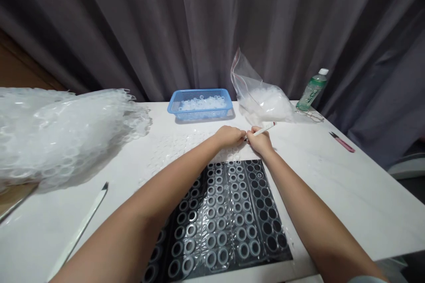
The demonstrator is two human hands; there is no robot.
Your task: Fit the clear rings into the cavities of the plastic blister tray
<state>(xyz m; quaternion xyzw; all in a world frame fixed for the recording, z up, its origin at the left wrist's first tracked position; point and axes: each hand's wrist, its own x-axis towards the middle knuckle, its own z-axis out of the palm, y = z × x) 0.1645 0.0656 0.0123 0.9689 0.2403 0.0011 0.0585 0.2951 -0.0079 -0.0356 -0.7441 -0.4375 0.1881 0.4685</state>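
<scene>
My left hand [229, 136] and my right hand [259, 140] meet just beyond the far edge of a black tray [265, 212] with rows of round holes, many filled with small clear rings. The right hand is closed around a thin white pen-like tool [265, 129] that points up and to the right. The left hand's fingers are pinched together against the tool's tip; what they hold is too small to make out. A clear film with loose rings [172, 150] lies on the white table [348, 185] to the left of the hands.
A blue basket [200, 103] of clear rings and an open plastic bag [262, 99] of rings stand at the back. A green bottle [312, 89] and pink snips [342, 142] sit to the right. Heaped clear ring sheets [63, 132] and tweezers [83, 225] lie left.
</scene>
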